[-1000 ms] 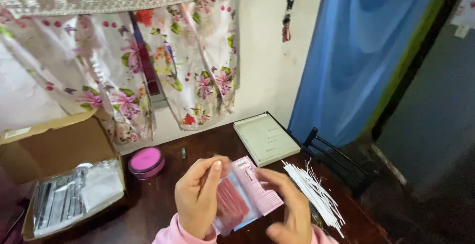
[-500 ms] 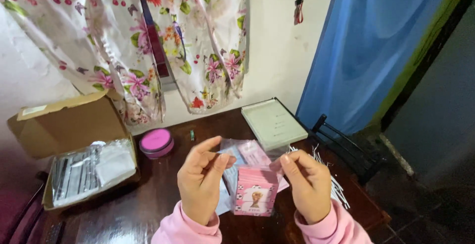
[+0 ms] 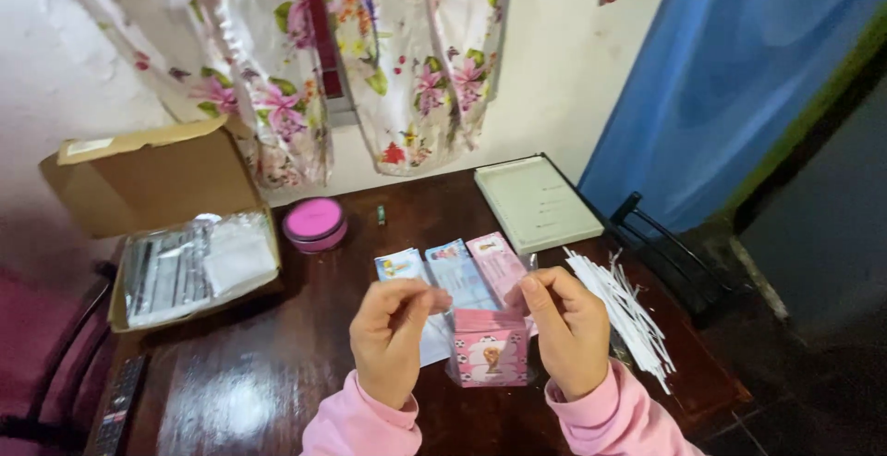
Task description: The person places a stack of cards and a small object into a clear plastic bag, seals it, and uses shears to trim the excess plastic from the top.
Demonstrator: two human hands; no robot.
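Observation:
Both my hands, in pink sleeves, hold a small pink printed card in a clear plastic sleeve (image 3: 488, 356) upright over the dark wooden table (image 3: 249, 373). My left hand (image 3: 393, 334) pinches its top left edge and my right hand (image 3: 565, 327) pinches its top right edge. Just behind it, three more printed cards (image 3: 460, 271) lie fanned out flat on the table. A spread of thin white strips (image 3: 621, 301) lies right of my right hand.
An open cardboard box (image 3: 157, 220) holding plastic-wrapped packs sits at the left. A round pink tin (image 3: 314, 222) and a pale flat book (image 3: 536, 202) lie further back. A black chair (image 3: 670, 257) stands at the right, a remote control (image 3: 115, 410) at the front left edge.
The view tilted down and the hands rose slightly. The sleeved pink card went from tilted flat between my hands to upright, pinched at its top corners.

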